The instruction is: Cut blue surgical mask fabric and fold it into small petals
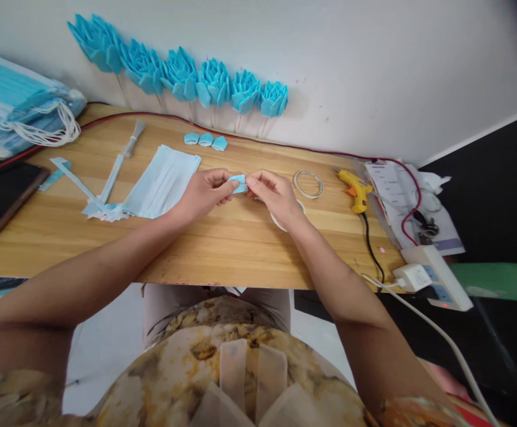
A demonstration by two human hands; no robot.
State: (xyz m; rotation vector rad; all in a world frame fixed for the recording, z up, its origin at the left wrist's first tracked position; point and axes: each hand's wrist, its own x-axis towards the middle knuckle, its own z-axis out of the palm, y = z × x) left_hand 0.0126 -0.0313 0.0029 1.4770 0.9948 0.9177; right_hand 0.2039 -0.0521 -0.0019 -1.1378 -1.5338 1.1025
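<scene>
A small piece of light blue mask fabric [239, 183] is held above the middle of the table between both hands. My left hand [209, 193] pinches its left side with thumb and fingers. At its right edge, my right hand [273, 193] is closed on it in a pinch. Under my right hand lies a white tape roll [302, 206], mostly covered. Left of my left hand, a flat stack of light blue mask sheets [163, 181] rests on the wood. Three small folded blue petals [206, 140] sit in a row farther back.
Several blue fabric flowers [181, 74] on sticks lean along the wall. A clear tape ring [308, 184] and a yellow glue gun [354, 190] lie right. Cut strips [111, 178], a phone [5, 198] and bagged masks [18, 101] are left. A power strip [439, 276] sits at the right edge.
</scene>
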